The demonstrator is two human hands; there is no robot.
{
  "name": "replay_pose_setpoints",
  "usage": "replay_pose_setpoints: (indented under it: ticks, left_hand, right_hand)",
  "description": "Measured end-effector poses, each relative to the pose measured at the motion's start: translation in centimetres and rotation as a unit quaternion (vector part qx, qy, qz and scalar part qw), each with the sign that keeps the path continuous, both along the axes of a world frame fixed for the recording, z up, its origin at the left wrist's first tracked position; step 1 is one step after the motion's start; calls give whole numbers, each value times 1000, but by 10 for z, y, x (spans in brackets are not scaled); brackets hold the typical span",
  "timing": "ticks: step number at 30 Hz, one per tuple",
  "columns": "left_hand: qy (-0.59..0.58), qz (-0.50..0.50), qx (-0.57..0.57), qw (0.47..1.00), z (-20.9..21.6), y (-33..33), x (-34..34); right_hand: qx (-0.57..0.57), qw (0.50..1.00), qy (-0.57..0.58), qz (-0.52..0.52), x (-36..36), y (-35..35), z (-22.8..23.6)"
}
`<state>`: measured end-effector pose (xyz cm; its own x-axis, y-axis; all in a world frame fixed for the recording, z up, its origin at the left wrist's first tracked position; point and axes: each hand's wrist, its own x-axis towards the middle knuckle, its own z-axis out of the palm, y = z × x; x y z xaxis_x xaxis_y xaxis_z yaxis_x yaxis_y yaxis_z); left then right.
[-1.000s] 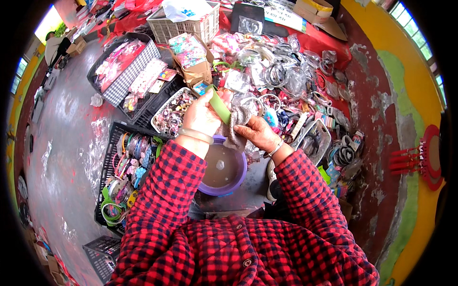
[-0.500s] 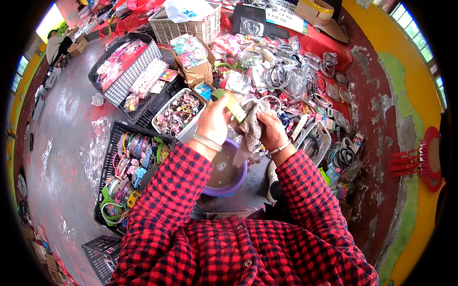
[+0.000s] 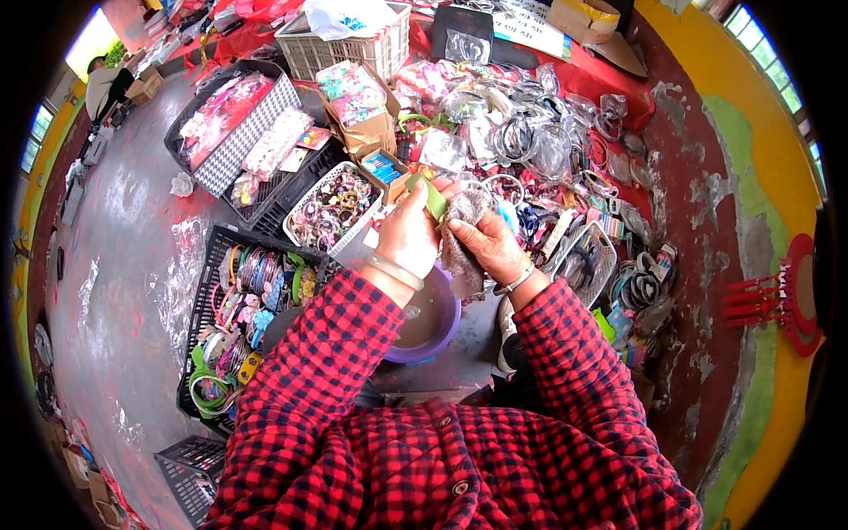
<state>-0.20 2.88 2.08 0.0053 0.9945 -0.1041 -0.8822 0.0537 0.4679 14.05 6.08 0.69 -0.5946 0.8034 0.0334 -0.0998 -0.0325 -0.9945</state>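
Above a purple basin (image 3: 453, 320) of murky water, my two hands are close together. My left hand (image 3: 405, 237), with a pale bangle at the wrist, grips a light green band-like piece (image 3: 435, 202); its full shape is hidden by fingers and cloth. A damp grey-brown cloth (image 3: 461, 256) is pinched in my right hand (image 3: 496, 251), thumb pressed on top, and it touches the green piece. The cloth's lower end hangs over the basin.
A black crate (image 3: 205, 331) of colourful headbands stands at my left. Ahead are a white basket (image 3: 296, 231) of small hair accessories and a heap of bagged hoops (image 3: 521, 141). Another white basket (image 3: 604, 265) lies at the right, near the wall (image 3: 698, 291).
My left hand has moved slightly right, and less of the green piece shows. My right hand has shifted a little lower, its thumb now across the cloth.
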Motion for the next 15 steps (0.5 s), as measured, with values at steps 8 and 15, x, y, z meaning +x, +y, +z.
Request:
replay_pose_setpoints:
  ticks: [8,15]
  left_hand:
    - [-38,37,-69,996,2,3,-2]
    - [-77,25,-130,988,2,15,-38]
  right_hand:
    - [-80,997,-1,-16,-2,1,13]
    - [-91,994,-22,62,3,-2,15]
